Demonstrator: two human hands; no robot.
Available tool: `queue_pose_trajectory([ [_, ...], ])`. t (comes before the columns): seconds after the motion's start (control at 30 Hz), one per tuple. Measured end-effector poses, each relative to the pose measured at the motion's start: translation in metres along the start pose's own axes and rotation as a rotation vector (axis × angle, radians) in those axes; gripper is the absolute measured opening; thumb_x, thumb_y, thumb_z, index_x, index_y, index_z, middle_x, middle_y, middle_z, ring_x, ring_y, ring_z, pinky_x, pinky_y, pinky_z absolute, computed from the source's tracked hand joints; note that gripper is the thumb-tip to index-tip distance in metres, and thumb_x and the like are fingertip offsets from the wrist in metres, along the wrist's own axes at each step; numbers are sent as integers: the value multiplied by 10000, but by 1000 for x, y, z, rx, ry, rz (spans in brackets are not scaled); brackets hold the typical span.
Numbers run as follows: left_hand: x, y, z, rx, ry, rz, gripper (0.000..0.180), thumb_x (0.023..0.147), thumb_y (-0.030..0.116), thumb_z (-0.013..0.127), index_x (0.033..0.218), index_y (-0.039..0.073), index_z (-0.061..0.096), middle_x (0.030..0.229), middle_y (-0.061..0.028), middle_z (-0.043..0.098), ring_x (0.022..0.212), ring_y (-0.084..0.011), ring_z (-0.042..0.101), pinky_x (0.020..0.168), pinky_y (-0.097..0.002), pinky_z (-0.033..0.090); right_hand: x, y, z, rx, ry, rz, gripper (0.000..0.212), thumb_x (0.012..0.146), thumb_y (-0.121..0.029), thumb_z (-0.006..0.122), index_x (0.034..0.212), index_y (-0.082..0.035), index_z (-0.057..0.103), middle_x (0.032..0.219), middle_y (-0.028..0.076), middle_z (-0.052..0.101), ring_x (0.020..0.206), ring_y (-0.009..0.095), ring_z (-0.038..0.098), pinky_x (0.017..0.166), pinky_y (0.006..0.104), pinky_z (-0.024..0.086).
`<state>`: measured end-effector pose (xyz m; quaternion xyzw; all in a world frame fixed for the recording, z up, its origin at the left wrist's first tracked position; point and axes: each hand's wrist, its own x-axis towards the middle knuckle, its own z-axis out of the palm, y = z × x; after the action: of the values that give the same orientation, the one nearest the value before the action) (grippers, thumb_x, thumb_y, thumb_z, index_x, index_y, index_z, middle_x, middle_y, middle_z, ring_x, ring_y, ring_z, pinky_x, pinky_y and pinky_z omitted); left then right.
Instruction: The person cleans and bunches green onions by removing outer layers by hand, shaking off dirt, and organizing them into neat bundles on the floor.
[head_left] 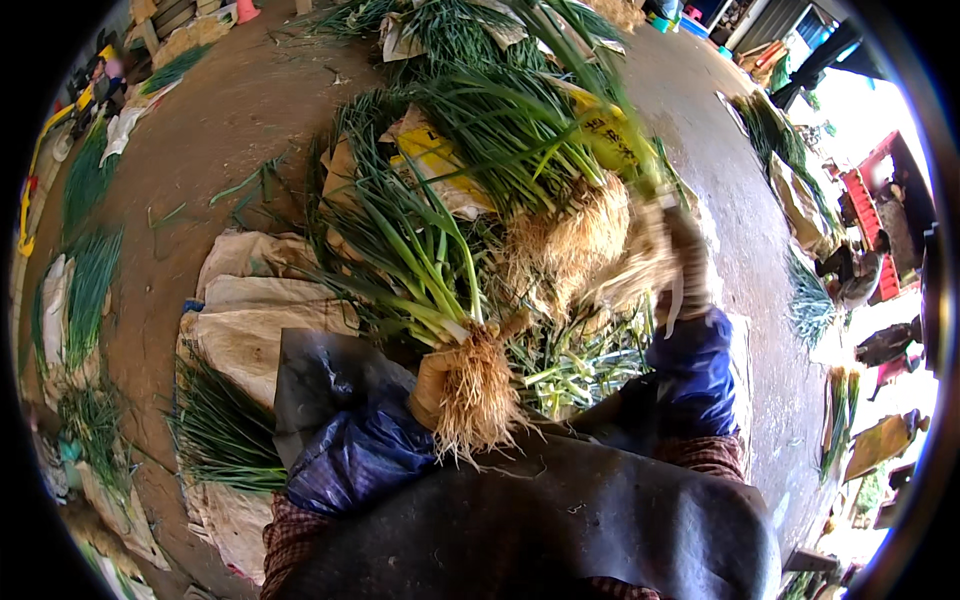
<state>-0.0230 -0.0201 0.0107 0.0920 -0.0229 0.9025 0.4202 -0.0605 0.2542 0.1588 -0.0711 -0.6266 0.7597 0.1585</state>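
Two hands are seen, both occupied. The left hand [428,392] is closed around the root end of one bunch of green onions, the left bunch [425,275], whose roots [478,390] are spilled toward the lap and whose leaves are pointed up and away, over the sacking. The right hand [686,255] is raised farther out and blurred, so single fingers cannot be made out, but a second bunch, the right bunch [642,165], appears to be clenched in it, with the leaves directed up and to the left. Between the two hands, one larger heap of green onions [510,135] is laid with its tan roots turned toward the wearer; its stalks cannot be counted. Two blue sleeves [365,440] are worn, and the lap is covered by one dark apron [560,510]. Loose pale trimmings [590,378] are scattered below the heap, too many and too tangled to be counted. Of the containers, several sacks are seen: a tan sack [265,310] is spread flat at the left, with another batch of onions [225,420] placed beside it, and a yellow-printed sack [440,160] is partly covered by leaves; whether anything is held inside these cannot be told. At the far left, at least three more batches [92,290] are laid out on the ground, and others [780,130] at the right, near a red slatted structure [862,230] whose contents cannot be made out.
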Motion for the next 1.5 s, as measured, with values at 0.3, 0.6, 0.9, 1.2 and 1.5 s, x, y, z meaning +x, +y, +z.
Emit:
queue_pose_trajectory([
  [0.3, 6, -19, 4, 266, 378, -101, 296, 876, 160, 616, 1134, 16, 595, 989, -101, 669, 836, -197, 665, 758, -324, 566, -68, 155, -1, 408, -480, 533, 335, 739, -279, 798, 946, -56, 658, 843, 12, 649, 816, 152, 592, 781, 320, 468],
  [0.6, 5, -25, 9, 327, 478, -130, 310, 849, 106, 643, 1139, 6, 599, 971, -91, 673, 844, -203, 665, 767, -348, 575, -48, 137, -4, -67, -192, 124, 629, 771, -146, 787, 1310, -15, 490, 1136, 165, 583, 1024, 218, 558, 838, 309, 524],
  [0.9, 5, -28, -6, 455, 588, -459, 362, 856, 203, 590, 1160, 8, 560, 959, -144, 662, 771, -237, 648, 645, -360, 554, 1, 146, 35, -1352, -302, -148, 448, 680, -319, 691, 1050, -69, 659, 1167, 190, 564, 1069, 360, 511, 862, 528, 408],
  [1.2, -2, -25, -33, 862, 658, -168, 163, 905, 269, 548, 901, 112, 591, 666, 36, 473, 559, -104, 461, 519, -262, 398, -5, 171, 33, -243, -228, -392, 66, 893, -106, 575, 909, -49, 603, 704, 42, 550, 640, 165, 564, 582, 330, 470],
  [1.5, -1, -32, -17, 576, 609, -218, 272, 923, 355, 524, 1029, 109, 570, 736, 14, 527, 588, -120, 509, 514, -273, 442, -32, 140, 26, 34, -243, 224, 308, 915, -369, 631, 833, -76, 674, 637, -30, 552, 568, 76, 462, 503, 280, 373],
])
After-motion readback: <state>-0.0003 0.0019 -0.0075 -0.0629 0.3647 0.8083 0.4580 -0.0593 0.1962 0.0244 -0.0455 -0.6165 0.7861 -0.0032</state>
